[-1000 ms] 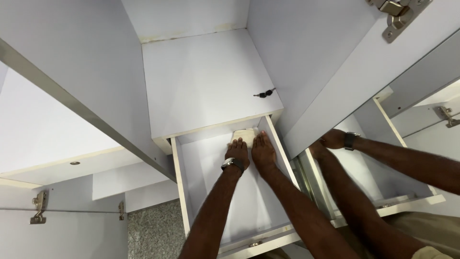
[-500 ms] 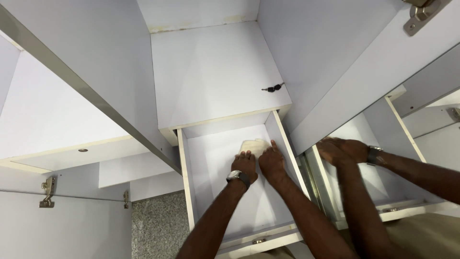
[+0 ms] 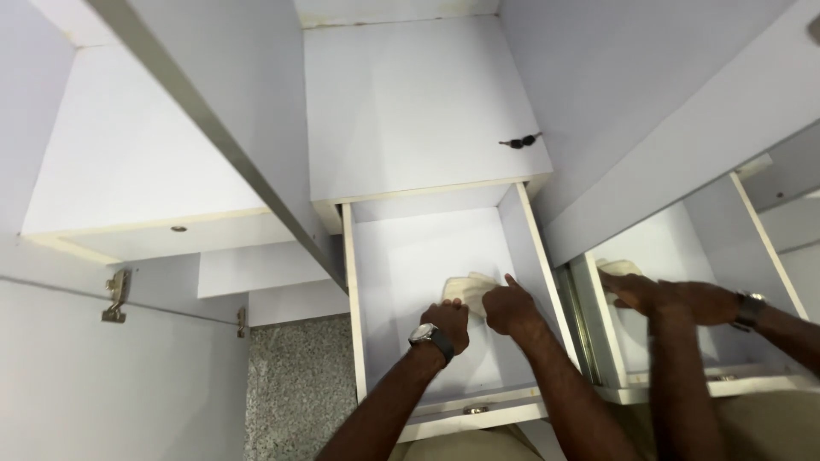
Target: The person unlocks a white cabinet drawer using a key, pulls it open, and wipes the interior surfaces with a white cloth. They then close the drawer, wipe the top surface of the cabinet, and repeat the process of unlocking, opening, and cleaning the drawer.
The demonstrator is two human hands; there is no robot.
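Observation:
A white drawer (image 3: 352, 282) stands pulled out below a white shelf. On its floor, toward the right wall, lies a cream cloth (image 3: 470, 283). My left hand (image 3: 448, 319), with a dark wristwatch (image 3: 431, 338) on the wrist, rests curled on the cloth's near left edge. My right hand (image 3: 506, 307) presses on the cloth's right part, its index finger stretched toward the drawer's right wall. Both hands cover the near half of the cloth.
A small dark key bunch (image 3: 519, 142) lies on the shelf (image 3: 410, 111) above the drawer. A mirrored panel (image 3: 683, 248) at right reflects the hands and drawer. An open door with a hinge (image 3: 115, 297) stands at left above a speckled floor (image 3: 295, 384).
Both hands and the cloth have come from the drawer's back right corner toward its middle. The view has tilted down and left.

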